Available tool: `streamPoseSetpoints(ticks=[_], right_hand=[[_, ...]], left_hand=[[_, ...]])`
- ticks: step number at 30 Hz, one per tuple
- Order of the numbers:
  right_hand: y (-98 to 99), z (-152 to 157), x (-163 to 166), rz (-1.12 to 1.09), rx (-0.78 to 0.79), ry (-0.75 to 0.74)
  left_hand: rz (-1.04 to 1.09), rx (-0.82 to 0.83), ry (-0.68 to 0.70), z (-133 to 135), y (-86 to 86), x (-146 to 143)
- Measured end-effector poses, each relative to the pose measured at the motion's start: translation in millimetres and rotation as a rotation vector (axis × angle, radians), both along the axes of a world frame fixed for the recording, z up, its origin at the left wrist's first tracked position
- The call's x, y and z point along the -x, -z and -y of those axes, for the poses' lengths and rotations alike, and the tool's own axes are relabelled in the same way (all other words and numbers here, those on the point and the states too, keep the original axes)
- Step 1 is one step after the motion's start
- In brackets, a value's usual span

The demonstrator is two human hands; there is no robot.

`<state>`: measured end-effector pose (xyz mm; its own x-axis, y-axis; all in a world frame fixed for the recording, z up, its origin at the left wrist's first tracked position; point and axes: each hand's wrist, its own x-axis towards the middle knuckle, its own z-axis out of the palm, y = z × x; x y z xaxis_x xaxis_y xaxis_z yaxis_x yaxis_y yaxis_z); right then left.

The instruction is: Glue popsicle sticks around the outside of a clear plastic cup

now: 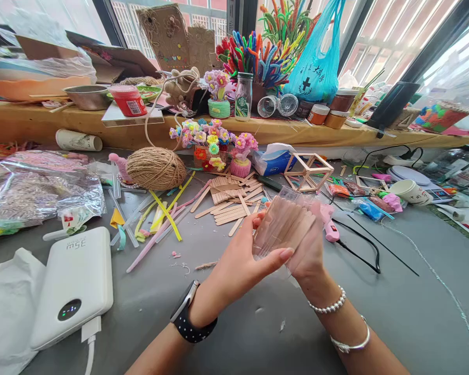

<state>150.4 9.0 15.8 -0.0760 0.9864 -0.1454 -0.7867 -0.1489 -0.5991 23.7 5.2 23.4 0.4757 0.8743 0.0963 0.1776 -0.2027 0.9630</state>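
A clear plastic pack of wooden craft sticks (283, 224) is held up tilted over the middle of the table. My left hand (244, 255) grips its left side, with the thumb across the lower front and the fingers behind. On the other side, my right hand (310, 250) cups the pack; its fingers are mostly hidden behind the plastic and blurred. Just beyond the hands lies a pile of loose craft sticks (230, 214). To the right of the pack is a pink hot glue gun (329, 224), and behind it stands a cube frame of sticks (308, 172).
A twine ball (156, 167) and crocheted flowers (211, 140) stand at the back. A white power bank (76, 286) lies at the left with a cable plugged in. Plastic strips (166, 213) are strewn left of the sticks. The glue gun's black cord (369, 245) loops rightward.
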Motion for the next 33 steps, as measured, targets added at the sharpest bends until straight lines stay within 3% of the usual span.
streamPoseSetpoints(ticks=[15,27,33], right_hand=[[1.5,-2,1,0.057,0.087,0.100],[4.1,-4,0,0.288,0.167,0.209],[2.6,1,5,0.437,0.051,0.110]], left_hand=[[0.022,0.096,0.009,-5,5.3,-1],[-0.057,-0.032,-0.109,-6,15.7,-1],[0.139,0.201,-0.124,-18,14.0,-1]])
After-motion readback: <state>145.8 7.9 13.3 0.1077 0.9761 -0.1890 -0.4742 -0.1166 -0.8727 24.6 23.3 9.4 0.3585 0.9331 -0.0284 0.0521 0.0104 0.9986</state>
